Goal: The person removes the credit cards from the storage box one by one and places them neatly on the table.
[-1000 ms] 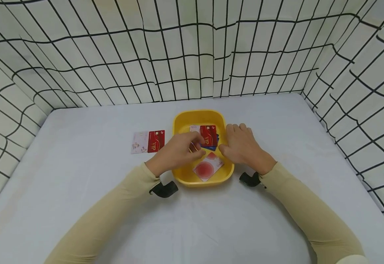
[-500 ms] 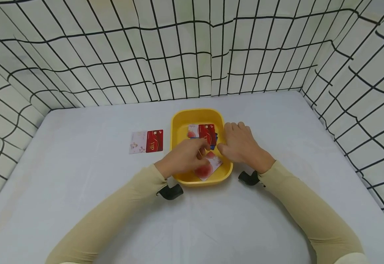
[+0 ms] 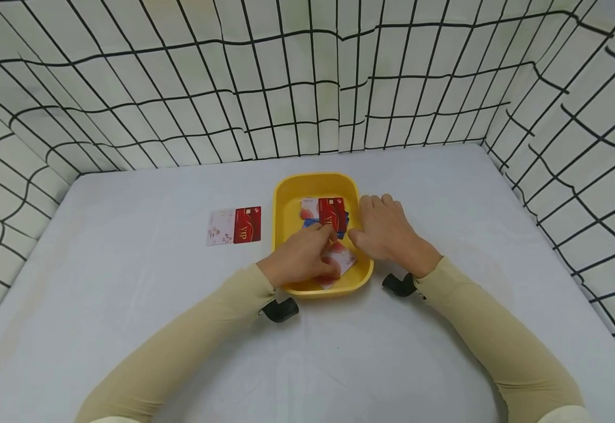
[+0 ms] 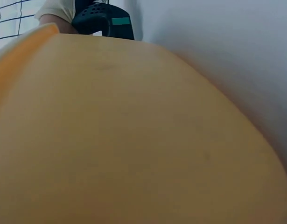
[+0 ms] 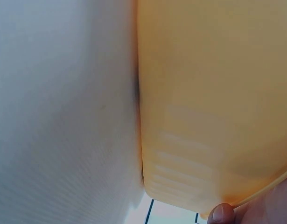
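Note:
A yellow plastic tray (image 3: 315,183) stands on the white table, with several cards in it. My left hand (image 3: 302,254) reaches into it from the left, thumb and fingers apart over a white card with a pink-red pattern (image 3: 343,257), which they partly cover. Just beyond the fingertips lie a red VIP card (image 3: 333,208), a pinkish-white card (image 3: 310,207) and blue cards (image 3: 310,222). My right hand (image 3: 389,232) grips the tray's right rim, thumb on the inner side. A fingertip (image 5: 221,213) shows at the rim in the right wrist view.
Left of the tray, a pale flowered card (image 3: 220,227) and a red VIP card (image 3: 247,224) lie side by side on the white table (image 3: 127,264). A black wire grid (image 3: 286,88) lines the white walls around the table. The tray's outer wall (image 4: 134,130) fills most of the left wrist view.
My left hand has moved right and toward me, from beside the VIP card to over the pink-patterned card. The right hand has kept its place on the rim.

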The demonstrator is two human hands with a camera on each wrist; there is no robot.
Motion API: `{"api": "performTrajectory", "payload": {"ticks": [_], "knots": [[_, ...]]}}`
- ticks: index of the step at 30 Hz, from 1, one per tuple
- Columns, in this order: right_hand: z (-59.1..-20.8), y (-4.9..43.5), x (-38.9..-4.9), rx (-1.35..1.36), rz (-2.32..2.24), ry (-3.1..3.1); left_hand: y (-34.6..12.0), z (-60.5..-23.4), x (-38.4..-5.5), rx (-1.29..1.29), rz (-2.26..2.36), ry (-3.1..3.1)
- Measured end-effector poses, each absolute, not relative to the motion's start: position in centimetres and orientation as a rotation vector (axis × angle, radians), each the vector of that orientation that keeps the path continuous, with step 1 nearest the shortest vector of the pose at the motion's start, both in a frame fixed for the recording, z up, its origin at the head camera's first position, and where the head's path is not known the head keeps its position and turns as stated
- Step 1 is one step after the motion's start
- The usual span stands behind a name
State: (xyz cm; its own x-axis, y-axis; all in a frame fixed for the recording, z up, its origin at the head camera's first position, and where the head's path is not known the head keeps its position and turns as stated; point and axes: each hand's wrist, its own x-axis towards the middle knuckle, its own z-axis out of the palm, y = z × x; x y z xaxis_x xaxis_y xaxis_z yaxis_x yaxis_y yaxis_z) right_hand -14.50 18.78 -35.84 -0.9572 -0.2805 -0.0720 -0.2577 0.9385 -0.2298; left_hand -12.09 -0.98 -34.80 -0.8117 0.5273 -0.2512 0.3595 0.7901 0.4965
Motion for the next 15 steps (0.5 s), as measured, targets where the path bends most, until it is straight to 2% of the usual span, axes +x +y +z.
{"api": "performTrajectory", "payload": {"ticks": [15], "knots": [[-35.89,18.83,-14.58,-0.407,-0.363,2.981,-0.83,-34.67,-12.3,0.682,0.574,2.512]]}}
